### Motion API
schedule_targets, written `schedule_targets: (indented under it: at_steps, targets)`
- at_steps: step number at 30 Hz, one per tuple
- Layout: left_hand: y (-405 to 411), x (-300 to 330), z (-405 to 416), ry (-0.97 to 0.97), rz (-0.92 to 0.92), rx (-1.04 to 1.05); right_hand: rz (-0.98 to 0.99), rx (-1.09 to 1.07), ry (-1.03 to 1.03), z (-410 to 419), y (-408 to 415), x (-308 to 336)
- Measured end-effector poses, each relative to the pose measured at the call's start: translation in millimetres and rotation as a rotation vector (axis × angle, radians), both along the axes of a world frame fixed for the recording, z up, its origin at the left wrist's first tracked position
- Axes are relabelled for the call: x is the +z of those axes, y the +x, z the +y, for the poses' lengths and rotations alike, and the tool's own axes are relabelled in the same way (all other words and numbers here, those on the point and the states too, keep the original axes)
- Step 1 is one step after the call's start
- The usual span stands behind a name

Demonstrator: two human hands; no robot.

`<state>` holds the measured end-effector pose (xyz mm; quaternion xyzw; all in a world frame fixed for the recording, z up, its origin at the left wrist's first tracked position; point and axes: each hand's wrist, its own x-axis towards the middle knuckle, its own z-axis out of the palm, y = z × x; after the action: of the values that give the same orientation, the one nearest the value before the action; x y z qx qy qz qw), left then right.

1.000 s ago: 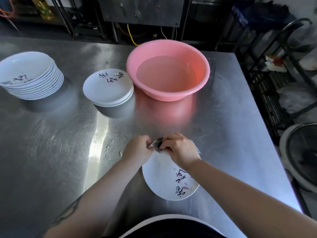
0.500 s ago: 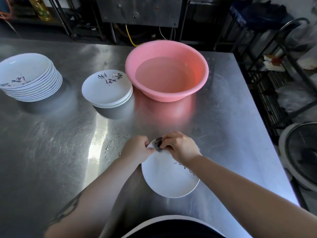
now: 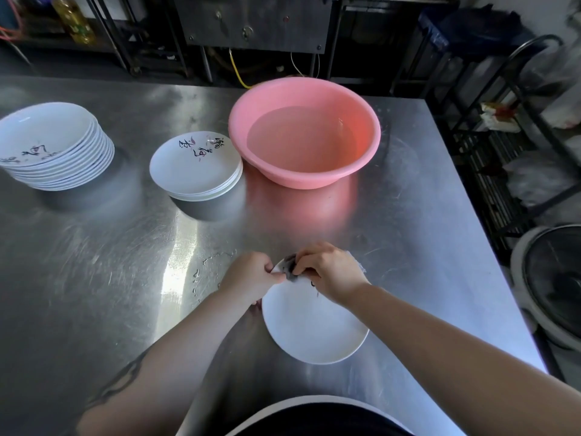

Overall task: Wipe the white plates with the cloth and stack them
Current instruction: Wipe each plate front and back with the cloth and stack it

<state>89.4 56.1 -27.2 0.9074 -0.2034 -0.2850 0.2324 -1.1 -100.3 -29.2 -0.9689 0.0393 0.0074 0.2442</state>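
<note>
**One plate in hand, two stacks waiting**

Two stacks of white plates stand on the steel table (image 3: 94, 278): a tall stack (image 3: 56, 146) of about ten at the far left, and a short stack (image 3: 196, 166) of a few just beside the single pink basin (image 3: 304, 133) of water. One more plate (image 3: 314, 325) sits close to the table's near edge, with wide bare steel to its left. The left hand (image 3: 248, 278) curls tight, pinching that plate's far rim. The right hand (image 3: 327, 272), fingers bent, presses a dark cloth (image 3: 289, 268) onto the same rim.
</note>
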Motion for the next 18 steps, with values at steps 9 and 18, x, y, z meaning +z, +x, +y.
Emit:
schedule_targets:
  at_steps: [9, 18]
  targets:
    - [-11.4, -5.0, 13.1, -0.183, 0.008, 0.34, 0.042, -0.225, -0.181, -31.4, -25.6, 7.4]
    - [-47.5, -8.7, 22.8, -0.252, 0.072, 0.517, 0.062, -0.285, 0.009, 31.7, -96.6, 1.3]
